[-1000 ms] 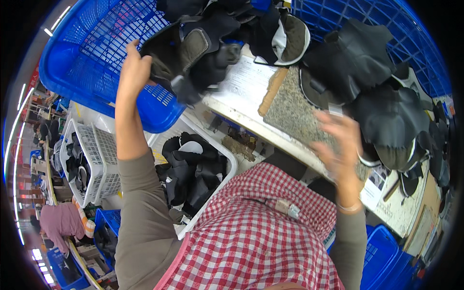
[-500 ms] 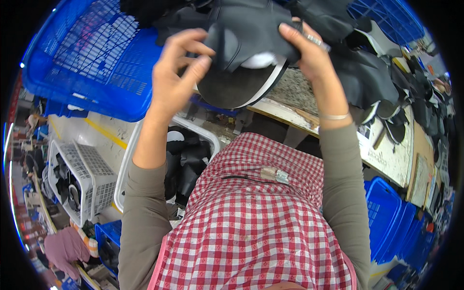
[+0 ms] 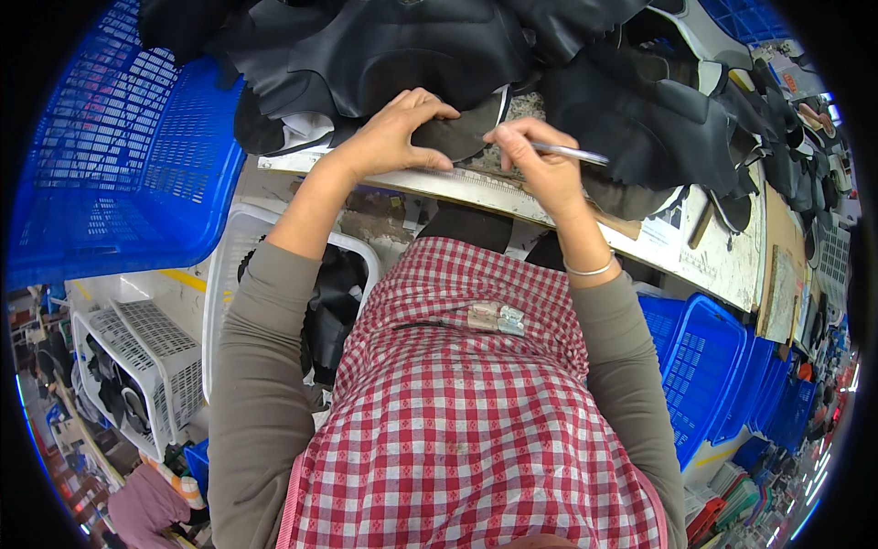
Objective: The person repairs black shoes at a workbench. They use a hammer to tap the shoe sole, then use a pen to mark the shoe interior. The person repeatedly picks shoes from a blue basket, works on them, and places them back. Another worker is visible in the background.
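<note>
Resting half open at the workbench point(image 3: 732, 270)'s front edge, the left hand point(image 3: 395, 137) steadies a black shoe upper point(image 3: 412, 53); I'd judge it light, supple, slightly slick, best held by its lined rim point(image 3: 468, 134). Over that edge, the right hand point(image 3: 546, 166) pinches a silver pen point(image 3: 583, 155).

Red-white checked apron point(image 3: 466, 430), olive sleeves point(image 3: 261, 352)

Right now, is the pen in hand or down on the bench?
In hand. The pen is in the grip of the right hand, its silver shaft sticking out past the knuckles.
</note>
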